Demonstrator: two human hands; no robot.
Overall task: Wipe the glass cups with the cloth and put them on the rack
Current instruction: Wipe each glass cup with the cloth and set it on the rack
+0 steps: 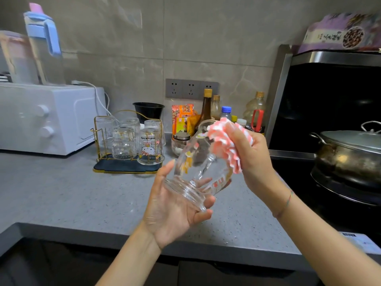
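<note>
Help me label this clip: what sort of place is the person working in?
A home kitchen, most likely: a lidded pot on a stove, a white countertop oven, and sauce bottles by the tiled wall.

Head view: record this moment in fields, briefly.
left hand: holds glass cup by its base
glass cup: tilted, held above the counter
right hand: grips pink-white cloth against the cup's mouth end
rack: several cups standing upside down
stage: wiping, held cup not yet on rack
</note>
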